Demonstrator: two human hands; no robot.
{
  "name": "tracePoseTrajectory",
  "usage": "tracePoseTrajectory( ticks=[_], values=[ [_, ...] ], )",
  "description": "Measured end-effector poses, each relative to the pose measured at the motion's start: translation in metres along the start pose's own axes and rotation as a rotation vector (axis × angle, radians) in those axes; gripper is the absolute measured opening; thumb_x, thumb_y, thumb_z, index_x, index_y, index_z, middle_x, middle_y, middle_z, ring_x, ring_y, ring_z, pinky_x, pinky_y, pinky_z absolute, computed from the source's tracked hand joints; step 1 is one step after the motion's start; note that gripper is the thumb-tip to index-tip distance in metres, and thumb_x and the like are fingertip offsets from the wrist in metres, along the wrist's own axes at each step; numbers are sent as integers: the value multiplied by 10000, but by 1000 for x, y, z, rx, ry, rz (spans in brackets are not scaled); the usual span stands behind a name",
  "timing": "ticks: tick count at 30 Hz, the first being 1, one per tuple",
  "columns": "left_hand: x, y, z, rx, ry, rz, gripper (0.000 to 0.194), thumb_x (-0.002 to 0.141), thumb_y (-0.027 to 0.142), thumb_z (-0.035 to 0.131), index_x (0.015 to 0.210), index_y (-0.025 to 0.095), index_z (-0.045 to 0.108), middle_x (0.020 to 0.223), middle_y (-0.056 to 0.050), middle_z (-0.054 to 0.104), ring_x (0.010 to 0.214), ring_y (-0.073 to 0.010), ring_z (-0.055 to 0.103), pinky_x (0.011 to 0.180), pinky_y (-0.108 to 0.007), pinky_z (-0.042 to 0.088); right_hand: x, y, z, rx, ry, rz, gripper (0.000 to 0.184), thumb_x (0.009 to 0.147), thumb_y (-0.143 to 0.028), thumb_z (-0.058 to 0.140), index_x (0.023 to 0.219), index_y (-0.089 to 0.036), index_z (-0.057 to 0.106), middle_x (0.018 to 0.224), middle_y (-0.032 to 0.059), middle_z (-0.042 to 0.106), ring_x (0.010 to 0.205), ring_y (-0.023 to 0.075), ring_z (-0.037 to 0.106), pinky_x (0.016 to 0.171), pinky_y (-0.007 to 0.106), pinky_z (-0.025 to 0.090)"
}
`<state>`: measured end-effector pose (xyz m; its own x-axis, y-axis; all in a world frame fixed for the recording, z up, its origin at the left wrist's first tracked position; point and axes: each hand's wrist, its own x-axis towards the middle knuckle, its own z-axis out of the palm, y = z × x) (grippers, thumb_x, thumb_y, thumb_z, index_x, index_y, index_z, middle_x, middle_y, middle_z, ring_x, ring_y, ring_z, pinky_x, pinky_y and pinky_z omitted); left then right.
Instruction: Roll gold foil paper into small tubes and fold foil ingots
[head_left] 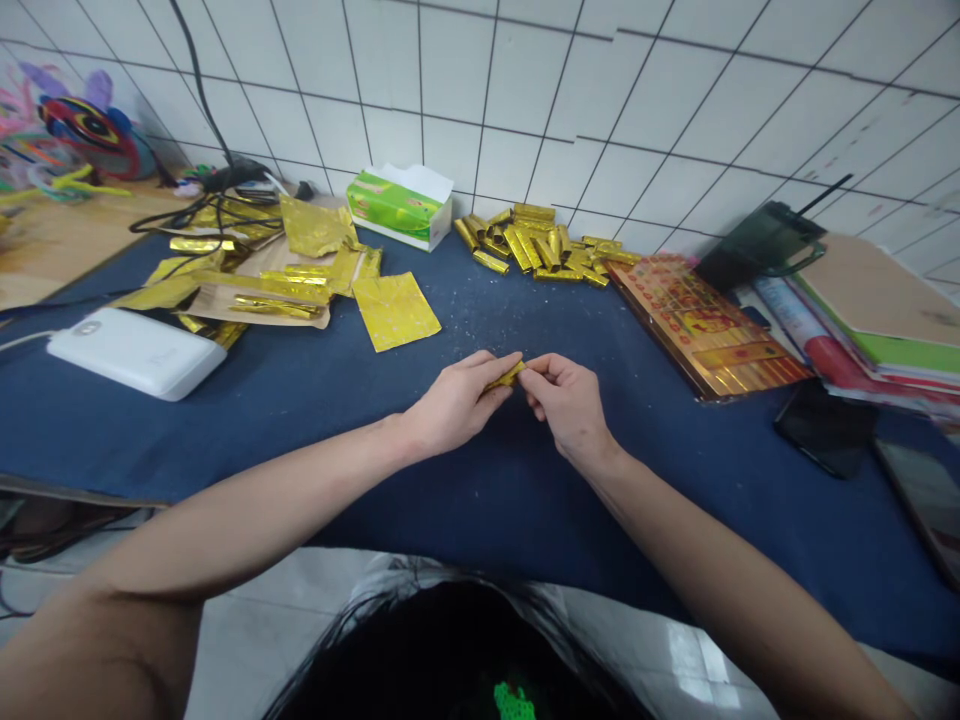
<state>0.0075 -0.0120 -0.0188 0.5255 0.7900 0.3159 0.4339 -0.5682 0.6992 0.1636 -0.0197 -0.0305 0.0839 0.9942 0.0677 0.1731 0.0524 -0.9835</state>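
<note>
Between my two hands, over the blue tabletop (480,480), is a small roll of gold paper (508,377), mostly hidden by my fingers. My left hand (457,402) is closed around its left part. At its right end, my right hand (566,405) pinches it between thumb and fingers. A square gold paper sheet (397,312) lies flat beyond my left hand. Farther back, near the wall, several rolled gold paper tubes (532,243) lie in a pile. More loose gold sheets (315,228) and strips are heaped on the left.
A white power bank (136,352) and black cables (217,195) lie on the left. The green tissue pack (397,205) stands by the tiled wall. On the right are a red-gold packet (712,325), a dark cup (761,245), stacked books (885,300) and a black phone (826,425).
</note>
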Motion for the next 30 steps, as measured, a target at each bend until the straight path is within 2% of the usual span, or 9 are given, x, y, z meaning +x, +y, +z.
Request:
tracePoseTrajectory(
  ticks=[3, 7, 12, 15, 19, 24, 30],
  values=[
    [-1, 1, 1, 14, -16, 2, 405, 840, 174, 459, 1243, 156, 483, 899, -51, 559, 842, -143, 546, 785, -256, 438, -1, 0, 2, -8, 16, -13, 132, 703, -265, 588, 619, -178, 535, 457, -74, 462, 367, 43, 352, 360, 192, 264],
    [-1, 2, 0, 40, -22, 9, 397, 849, 178, 442, 1242, 140, 485, 882, -54, 554, 811, -140, 541, 770, -255, 439, -2, -3, 3, 49, -2, 42, 151, 701, -268, 592, 600, -180, 523, 444, -73, 467, 361, 48, 373, 355, 190, 263],
    [0, -4, -1, 95, 4, 2, 380, 884, 206, 373, 1238, 136, 492, 855, -59, 555, 793, -144, 544, 762, -257, 438, -1, -9, 0, 183, -144, 132, 202, 721, -343, 588, 630, -162, 585, 501, -35, 551, 368, 58, 437, 374, 198, 319],
    [0, -7, -2, 108, 0, 4, 380, 890, 217, 358, 1240, 152, 491, 881, -62, 560, 820, -151, 552, 777, -269, 443, 0, -10, -2, 185, -225, 179, 271, 735, -413, 576, 642, -159, 595, 506, -22, 573, 347, 61, 439, 348, 197, 301],
    [-1, -6, -1, 110, -46, 19, 397, 873, 222, 394, 1259, 169, 467, 987, -75, 555, 906, -169, 558, 832, -298, 445, 2, -8, -2, 181, -201, 196, 247, 684, -387, 641, 611, -158, 581, 440, -48, 516, 329, 49, 391, 332, 186, 259],
    [0, -3, -2, 169, -66, 32, 418, 848, 218, 436, 1265, 186, 462, 1047, -83, 542, 932, -188, 560, 829, -314, 455, 6, -12, -7, 411, -161, 358, 219, 647, -303, 652, 563, -172, 498, 370, -91, 400, 293, 31, 292, 330, 190, 204],
    [0, -2, -4, 58, 58, 79, 354, 851, 177, 440, 1192, 192, 532, 985, -63, 571, 916, -150, 558, 837, -274, 447, 8, -15, -11, 461, -233, 377, 249, 687, -359, 637, 591, -180, 493, 358, -93, 393, 291, 41, 281, 339, 203, 212]
  ],
)
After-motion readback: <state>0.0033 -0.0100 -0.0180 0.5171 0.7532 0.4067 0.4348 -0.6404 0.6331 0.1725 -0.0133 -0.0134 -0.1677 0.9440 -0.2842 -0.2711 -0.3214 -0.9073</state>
